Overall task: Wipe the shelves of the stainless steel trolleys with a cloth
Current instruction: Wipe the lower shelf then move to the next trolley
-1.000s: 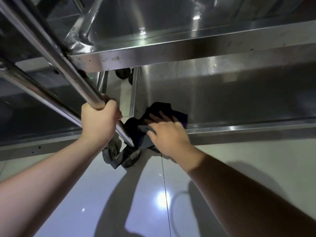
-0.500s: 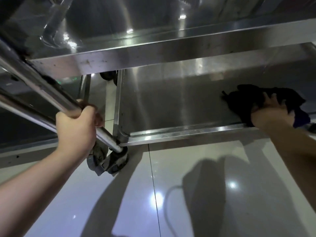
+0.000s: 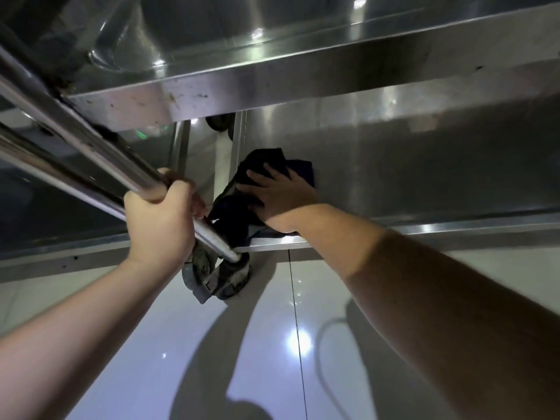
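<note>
Your left hand (image 3: 160, 219) still grips the trolley pole (image 3: 91, 153). Your right hand (image 3: 280, 201), fingers flat, presses the dark cloth (image 3: 263, 165) on the bottom shelf (image 3: 424, 165). It has swept back from the right to the left corner, so that strip looks wiped.

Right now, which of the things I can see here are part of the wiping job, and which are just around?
Part of the job:
- dark cloth, pressed flat by the right hand
- bottom shelf being wiped
- trolley post, gripped by the left hand
- upper shelf

Just around:
- caster wheels
- glossy tiled floor
</note>
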The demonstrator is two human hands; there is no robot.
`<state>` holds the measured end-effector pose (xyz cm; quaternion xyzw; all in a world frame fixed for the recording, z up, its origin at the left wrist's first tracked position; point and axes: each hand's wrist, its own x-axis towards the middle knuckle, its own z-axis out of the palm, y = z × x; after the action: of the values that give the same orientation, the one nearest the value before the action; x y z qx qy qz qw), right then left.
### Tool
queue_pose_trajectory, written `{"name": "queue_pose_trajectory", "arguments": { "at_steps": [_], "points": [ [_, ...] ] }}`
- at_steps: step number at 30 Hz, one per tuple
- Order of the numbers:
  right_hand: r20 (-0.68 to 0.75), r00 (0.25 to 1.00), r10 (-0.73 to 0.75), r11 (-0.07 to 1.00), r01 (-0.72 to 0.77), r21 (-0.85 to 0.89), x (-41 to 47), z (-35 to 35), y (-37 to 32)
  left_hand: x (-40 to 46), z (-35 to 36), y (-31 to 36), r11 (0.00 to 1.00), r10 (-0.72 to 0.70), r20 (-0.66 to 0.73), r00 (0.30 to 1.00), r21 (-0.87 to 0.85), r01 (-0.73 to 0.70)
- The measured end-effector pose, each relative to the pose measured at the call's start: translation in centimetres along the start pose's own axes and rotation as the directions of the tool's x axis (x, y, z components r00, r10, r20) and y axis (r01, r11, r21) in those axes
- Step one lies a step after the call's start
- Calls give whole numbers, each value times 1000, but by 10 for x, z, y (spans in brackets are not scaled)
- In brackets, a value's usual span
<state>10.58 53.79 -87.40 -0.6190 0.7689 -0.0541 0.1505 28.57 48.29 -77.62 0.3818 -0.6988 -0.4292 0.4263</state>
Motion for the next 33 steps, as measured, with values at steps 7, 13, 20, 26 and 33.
{"name": "queue_pose_trajectory", "arguments": {
  "at_steps": [7,13,20,26,33],
  "points": [
    [-92,828,554,831,-542,127,-32,-55,191,-2,5,6,996,-21,41,999,-83,24],
    [-64,496,866,496,-837,229,-158,-58,323,-3,7,3,988,-26,45,999,-151,32],
    [-169,528,832,555,-792,256,-139,-32,226,-2,7,-1,984,-18,13,1000,-179,20],
    [-142,896,422,907,-414,79,-54,4,50,-2,5,0,995,-13,6,1000,-101,13],
    [-34,999,11,999,-9,34,22,2,-9,-3,3,3,999,-31,-4,1000,-39,31]
  ]
}}
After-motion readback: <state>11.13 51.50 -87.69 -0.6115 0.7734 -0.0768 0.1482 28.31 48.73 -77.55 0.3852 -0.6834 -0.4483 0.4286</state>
